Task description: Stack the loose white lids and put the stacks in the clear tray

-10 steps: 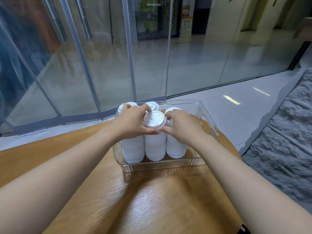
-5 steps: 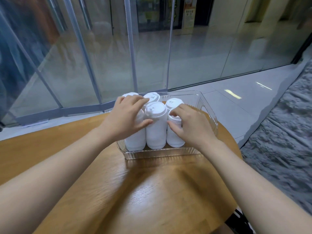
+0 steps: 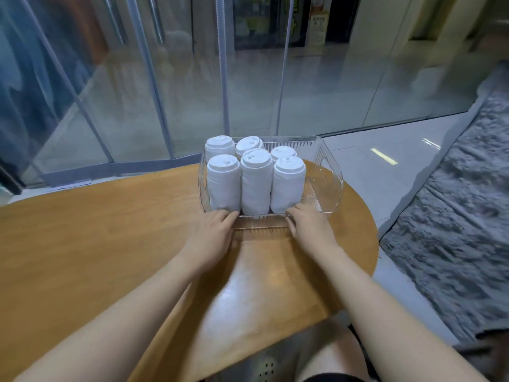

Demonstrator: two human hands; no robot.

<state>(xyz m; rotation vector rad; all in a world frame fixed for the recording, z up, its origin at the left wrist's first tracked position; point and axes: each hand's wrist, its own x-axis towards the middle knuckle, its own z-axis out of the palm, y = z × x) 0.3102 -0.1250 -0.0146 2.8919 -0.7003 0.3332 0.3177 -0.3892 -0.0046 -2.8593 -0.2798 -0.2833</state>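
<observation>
Lid stacks (image 3: 254, 183), six white columns in two rows of three, stood upright in the left part of the clear tray (image 3: 332, 175). At its near wall the left hand (image 3: 213, 230) and right hand (image 3: 308, 226) lay flat on the wooden tabletop (image 3: 110, 244), fingers (image 3: 230, 216) straight and relaxed, their tips touching the tray's near edge and holding nothing. Beyond the tabletop rose glass wall panels (image 3: 248, 78); grey carpet (image 3: 454, 230) lay to the right.

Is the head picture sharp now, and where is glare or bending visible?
Head view: lid stacks in the clear tray fairly sharp; both hands slightly motion-blurred; glare patch on the wooden table; bright streaks on the floor tiles; wide-angle bending tilts the door frames.
</observation>
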